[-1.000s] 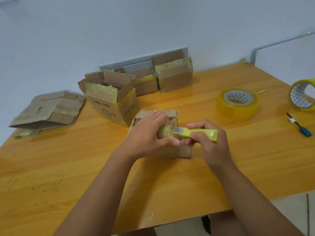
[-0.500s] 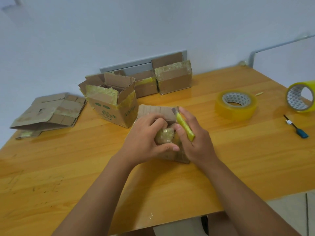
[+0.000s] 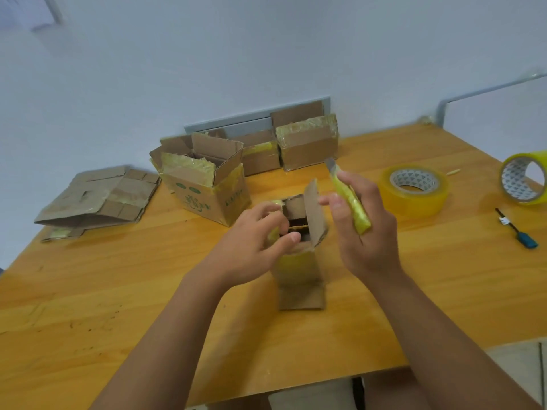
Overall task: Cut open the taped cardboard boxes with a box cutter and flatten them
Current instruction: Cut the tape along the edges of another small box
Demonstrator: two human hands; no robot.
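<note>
ok so here's where i'm at. the small box (image 3: 299, 261) stands on end in the middle of the table (image 3: 88, 306), just near of the open printed box (image 3: 207, 190). its long axis runs up and down, open end at the top, and one flap (image 3: 316, 214) sticks up on the right side of that opening.

my left hand (image 3: 251, 247) is right on the top left of it, fingers curled at the rim with the fingertips hooked toward the dark opening. looks like it's pinching the taped left flap, but how firmly i can't tell from here. my right hand (image 3: 364, 232) is just to the right of the raised flap, not touching the box, fingers wrapped loosely round the box cutter (image 3: 350, 199). the cutter points far and up, blade end away from me and clear of the cardboard.

so the whole thing turns on this: the box sits between both hands, left hand already on it, right hand beside it with the blade lifted off. my guess is the next bit is pulling the top flaps apart, left hand doing the work since it's nearer. worry is the knife hand drifting in while the flap is that close.

still taped: two boxes (image 3: 307, 143) at the far edge. one flattened box (image 3: 97, 199) lies far left.
</note>
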